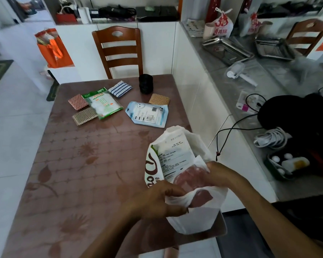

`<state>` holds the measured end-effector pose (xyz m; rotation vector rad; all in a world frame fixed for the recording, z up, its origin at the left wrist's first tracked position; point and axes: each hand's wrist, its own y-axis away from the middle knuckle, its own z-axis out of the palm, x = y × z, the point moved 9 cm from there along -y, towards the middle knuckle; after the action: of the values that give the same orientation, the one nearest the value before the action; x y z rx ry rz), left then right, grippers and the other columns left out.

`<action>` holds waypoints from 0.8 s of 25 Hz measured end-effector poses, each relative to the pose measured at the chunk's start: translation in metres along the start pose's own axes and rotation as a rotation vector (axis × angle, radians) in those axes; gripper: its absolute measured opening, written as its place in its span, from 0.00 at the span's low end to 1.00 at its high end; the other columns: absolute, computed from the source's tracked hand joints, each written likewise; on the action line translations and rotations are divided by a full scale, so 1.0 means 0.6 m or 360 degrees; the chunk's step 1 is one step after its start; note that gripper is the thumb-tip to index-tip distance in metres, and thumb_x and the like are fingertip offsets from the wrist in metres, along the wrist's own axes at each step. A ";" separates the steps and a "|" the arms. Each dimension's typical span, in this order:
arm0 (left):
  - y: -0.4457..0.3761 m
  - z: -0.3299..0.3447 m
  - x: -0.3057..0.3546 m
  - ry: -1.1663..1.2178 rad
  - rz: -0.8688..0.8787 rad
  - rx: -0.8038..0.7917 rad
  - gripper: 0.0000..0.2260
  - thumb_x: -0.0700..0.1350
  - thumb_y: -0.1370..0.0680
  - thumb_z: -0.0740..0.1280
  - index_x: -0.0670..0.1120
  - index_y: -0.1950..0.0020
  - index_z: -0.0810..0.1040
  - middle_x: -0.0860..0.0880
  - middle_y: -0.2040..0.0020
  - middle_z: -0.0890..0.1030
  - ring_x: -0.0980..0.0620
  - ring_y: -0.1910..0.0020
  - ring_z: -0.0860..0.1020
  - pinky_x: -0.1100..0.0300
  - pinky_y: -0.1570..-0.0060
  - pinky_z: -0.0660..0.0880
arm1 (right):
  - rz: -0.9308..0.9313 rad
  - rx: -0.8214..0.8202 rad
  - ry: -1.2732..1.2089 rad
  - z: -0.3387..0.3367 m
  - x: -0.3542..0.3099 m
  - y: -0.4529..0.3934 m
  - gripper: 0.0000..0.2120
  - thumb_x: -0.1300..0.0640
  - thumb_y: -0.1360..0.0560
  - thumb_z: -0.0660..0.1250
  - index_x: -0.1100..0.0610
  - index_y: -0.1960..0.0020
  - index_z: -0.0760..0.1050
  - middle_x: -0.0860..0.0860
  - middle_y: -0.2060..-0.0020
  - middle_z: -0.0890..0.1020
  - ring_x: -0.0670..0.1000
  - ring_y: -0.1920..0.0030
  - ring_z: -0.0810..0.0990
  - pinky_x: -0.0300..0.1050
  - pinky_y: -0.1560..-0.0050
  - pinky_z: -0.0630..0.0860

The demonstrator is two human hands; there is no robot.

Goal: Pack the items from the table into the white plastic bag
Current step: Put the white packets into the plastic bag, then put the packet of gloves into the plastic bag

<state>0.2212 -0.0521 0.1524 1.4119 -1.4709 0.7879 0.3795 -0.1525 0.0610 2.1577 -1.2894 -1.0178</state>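
While your left hand (157, 199) pinches the near rim of the white plastic bag (198, 218), your right hand (219, 173) grips its far rim, fingers closed on the plastic, so both hands hold the mouth apart at the near right corner of the brown floral-patterned surface (82, 174). A flat white printed packet (172, 157) stands partly inside the bag, its upper end poking above the rim.

Well apart, toward the far edge, lie a pale blue pouch with a barcode (147, 113), a tan woven square (159, 99) just beyond it, a black round container (146, 83), a blue-and-white striped cloth square (120, 88), and a green-edged clear packet (102, 103) overlapping a reddish woven square (77, 101) and a beige woven square (84, 116). Between these items and your hands the surface is bare. The bag's bottom reaches the near right edge.
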 end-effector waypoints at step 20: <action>-0.011 -0.379 -0.314 -0.0229 -0.0883 0.0864 0.25 0.45 0.26 0.70 0.51 0.30 0.70 0.47 0.37 0.77 0.50 0.44 0.77 0.53 0.44 0.77 | -0.0563 0.0523 0.0086 -0.091 -0.442 -0.126 0.22 0.51 0.27 0.68 0.50 0.33 0.72 0.50 0.33 0.76 0.53 0.37 0.76 0.49 0.41 0.77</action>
<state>0.2539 0.2280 0.0632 2.1974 -0.9058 0.7608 0.3848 0.1158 0.1439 2.7165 -1.1373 -0.9165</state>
